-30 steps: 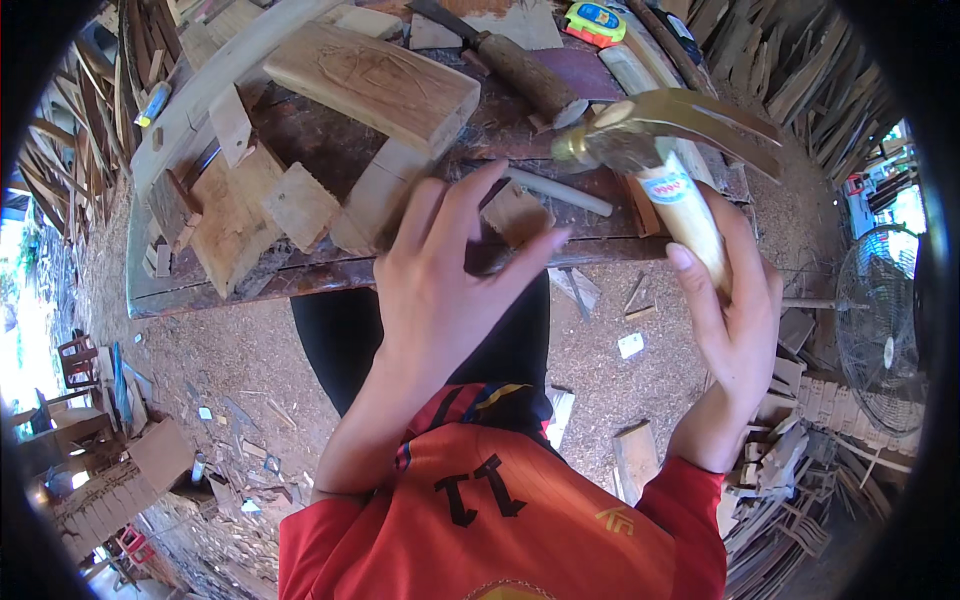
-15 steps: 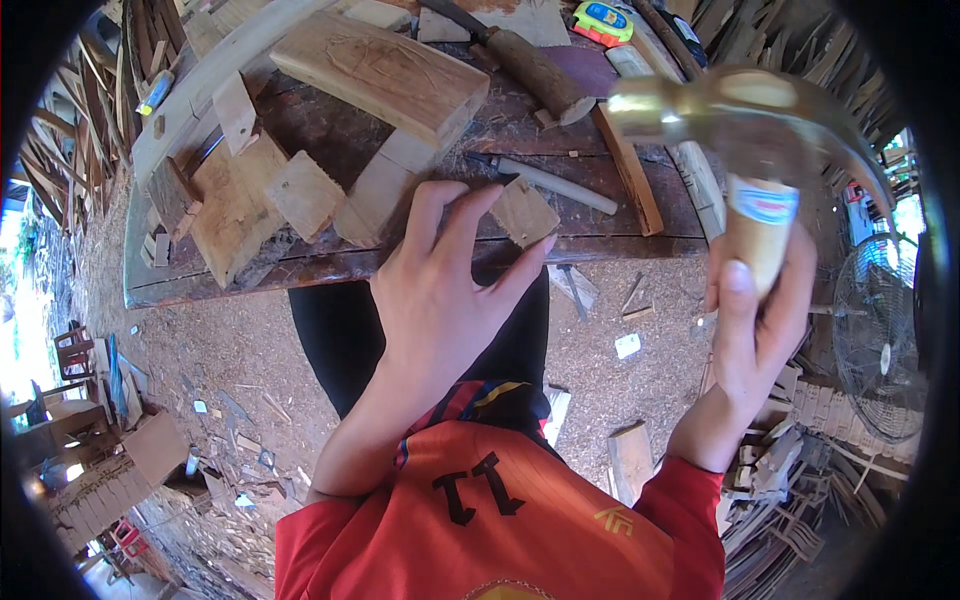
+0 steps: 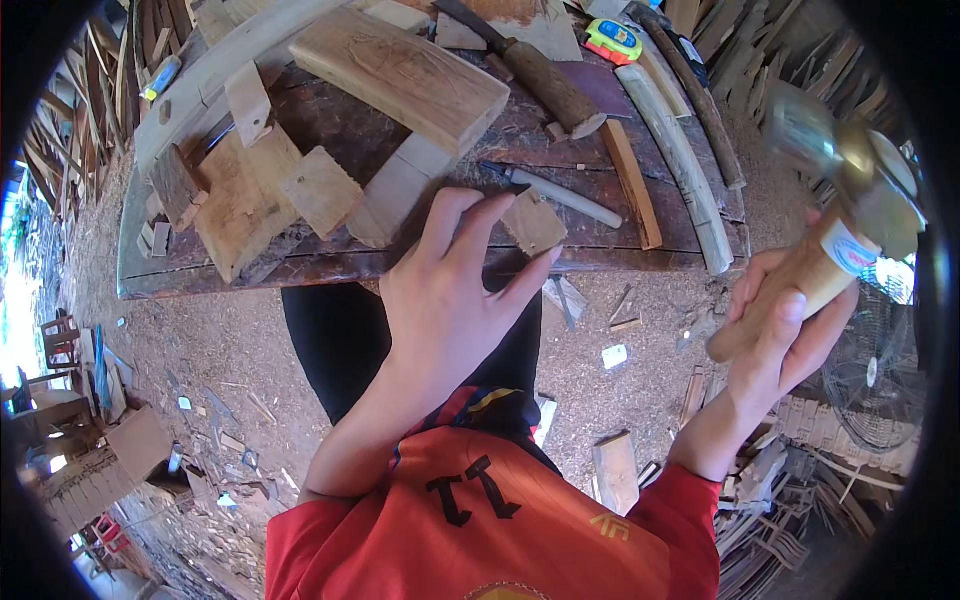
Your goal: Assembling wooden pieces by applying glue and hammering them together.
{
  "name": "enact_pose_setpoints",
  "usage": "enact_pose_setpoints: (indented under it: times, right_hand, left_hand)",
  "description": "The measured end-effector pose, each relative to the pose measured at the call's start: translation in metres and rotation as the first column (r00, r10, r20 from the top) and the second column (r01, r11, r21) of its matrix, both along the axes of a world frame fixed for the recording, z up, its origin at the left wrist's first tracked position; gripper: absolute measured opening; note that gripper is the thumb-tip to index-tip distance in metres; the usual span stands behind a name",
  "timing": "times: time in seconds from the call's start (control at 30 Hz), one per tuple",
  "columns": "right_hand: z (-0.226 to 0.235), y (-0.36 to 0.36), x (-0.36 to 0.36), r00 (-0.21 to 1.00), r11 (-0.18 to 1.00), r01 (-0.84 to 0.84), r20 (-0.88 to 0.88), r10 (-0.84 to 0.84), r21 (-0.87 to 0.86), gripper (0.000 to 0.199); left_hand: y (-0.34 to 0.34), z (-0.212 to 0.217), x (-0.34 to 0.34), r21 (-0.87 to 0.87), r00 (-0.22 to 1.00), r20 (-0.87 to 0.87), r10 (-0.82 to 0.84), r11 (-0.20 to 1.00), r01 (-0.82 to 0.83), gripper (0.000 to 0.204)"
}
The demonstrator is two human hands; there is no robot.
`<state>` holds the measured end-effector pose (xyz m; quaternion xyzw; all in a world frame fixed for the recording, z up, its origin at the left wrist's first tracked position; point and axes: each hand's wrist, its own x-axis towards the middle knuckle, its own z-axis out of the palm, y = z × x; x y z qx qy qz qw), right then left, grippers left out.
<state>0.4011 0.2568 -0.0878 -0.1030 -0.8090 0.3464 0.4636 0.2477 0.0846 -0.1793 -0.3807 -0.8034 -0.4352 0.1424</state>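
Observation:
Between the thumb and fingers of my left hand (image 3: 440,275) is a small square wood block (image 3: 535,222), held at the near edge of the workbench (image 3: 330,272). My right hand (image 3: 790,330) grips a claw hammer (image 3: 808,275) by its pale wooden handle, out past the bench's right end. The hammer's metal head is raised and smeared by motion. Just beyond the block lies a slim tool with a grey handle (image 3: 570,199) and a dark tip. A thick carved wood piece (image 3: 400,80) rests farther back, left of the block.
Wood offcuts (image 3: 325,190) crowd the bench's left half. At the back are a dark-bladed tool with a thick wooden handle (image 3: 550,88) and a yellow-green tape measure (image 3: 613,41). Long sticks (image 3: 680,165) lie at the right. A fan (image 3: 872,375) stands right; scraps litter the floor (image 3: 220,340).
My right hand has swung the hammer to the right, away from the block, and the hammer's head has tilted. My left hand keeps its hold on the block. The view has shifted slightly.

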Motion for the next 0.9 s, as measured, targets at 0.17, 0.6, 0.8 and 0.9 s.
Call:
enact_pose_setpoints:
  times: [0.17,0.6,0.8,0.9]
  right_hand:
    - [-0.006,0.002,0.007,0.616,0.915,-0.132,0.755,-0.225,0.380,0.048]
    - [-0.013,0.000,0.010,0.834,0.979,-0.008,0.541,-0.105,0.201,0.055]
    - [0.003,0.000,0.008,0.837,0.912,0.048,0.481,-0.260,0.408,0.042]
    - [0.005,-0.008,0.006,0.991,0.996,0.086,0.104,-0.088,0.019,0.053]
  left_hand:
    - [0.002,0.004,0.002,0.002,0.996,0.090,0.005,1.000,-0.006,0.046]
    - [0.000,0.003,0.002,0.010,0.995,0.095,-0.001,1.000,0.000,0.045]
    - [0.000,0.002,0.001,0.026,0.996,0.086,0.001,1.000,-0.003,0.044]
    - [0.001,0.002,0.002,0.020,0.997,0.083,0.002,1.000,-0.004,0.044]
